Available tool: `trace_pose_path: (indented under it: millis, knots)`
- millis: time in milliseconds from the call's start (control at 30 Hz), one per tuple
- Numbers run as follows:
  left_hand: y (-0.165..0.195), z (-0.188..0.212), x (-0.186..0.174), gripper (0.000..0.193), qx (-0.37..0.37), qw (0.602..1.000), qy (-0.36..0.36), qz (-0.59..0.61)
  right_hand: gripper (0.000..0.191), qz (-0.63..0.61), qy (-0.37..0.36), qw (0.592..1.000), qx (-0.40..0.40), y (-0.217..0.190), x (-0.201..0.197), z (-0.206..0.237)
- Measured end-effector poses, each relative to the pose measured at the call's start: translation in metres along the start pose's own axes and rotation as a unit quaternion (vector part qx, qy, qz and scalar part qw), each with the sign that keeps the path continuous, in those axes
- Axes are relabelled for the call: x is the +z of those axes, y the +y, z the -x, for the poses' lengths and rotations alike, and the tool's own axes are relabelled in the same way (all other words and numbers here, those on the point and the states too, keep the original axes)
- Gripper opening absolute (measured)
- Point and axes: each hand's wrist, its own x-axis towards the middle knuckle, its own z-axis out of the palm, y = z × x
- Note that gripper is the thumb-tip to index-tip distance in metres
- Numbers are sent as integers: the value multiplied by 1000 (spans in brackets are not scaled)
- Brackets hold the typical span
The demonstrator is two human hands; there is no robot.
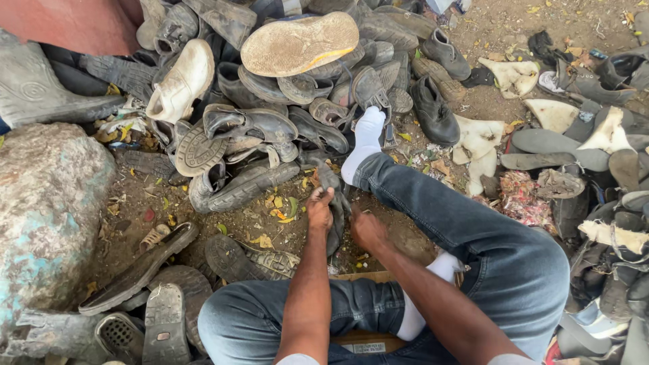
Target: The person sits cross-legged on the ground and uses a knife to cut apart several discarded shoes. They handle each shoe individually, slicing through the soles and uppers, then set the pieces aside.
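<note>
Head view, one seated person, legs in blue jeans [473,230] and white socks, working on bare dirt among discarded footwear.

Left hand [319,208]: closed around the upper end of a dark, limp shoe piece [336,203], thumb side up, fingers wrapped over it.

Right hand [368,230]: curled shut just beside the same piece, at its lower edge; whether it grips the piece or only presses against it cannot be told, as the fingers are hidden underneath.

Shoe piece: lies between the two hands, in front of the knees, draping toward the ground. It looks soft and floppy, probably worn leather or rubber, light, dusty rather than slick, not fragile. Judged best held at the two ends, as a single grip would let it fold and hang.

Near the hands: a black ridged sole [250,260] on the dirt to the left; dry yellow leaves [280,213] scattered about.

Further out: a grey shoe [233,186] lying on its side; a large heap of dark shoes behind; a white shoe [181,81]; a tan sole [299,44] turned upward on top; a black lace-up shoe [433,111] beside the outstretched sock.

Edges: a mottled rock [47,203] at left; pale cut scraps [476,138] and loose soles at right; flattened cardboard [362,341] under the legs.
</note>
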Motion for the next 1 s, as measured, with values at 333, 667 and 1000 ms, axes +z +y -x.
trace_pose_path:
  millis: [333,667,1000]
  knots:
    - [-3,2,-10,12,42,976,-70,200,42,-85,37,996,16,-13,2,16]
    - [1,6,-8,7,32,973,-56,222,33,27,42,999,-19,-2,11,23]
    - [3,5,-10,10,10,966,-27,256,34,-22,8,999,-41,11,18,72]
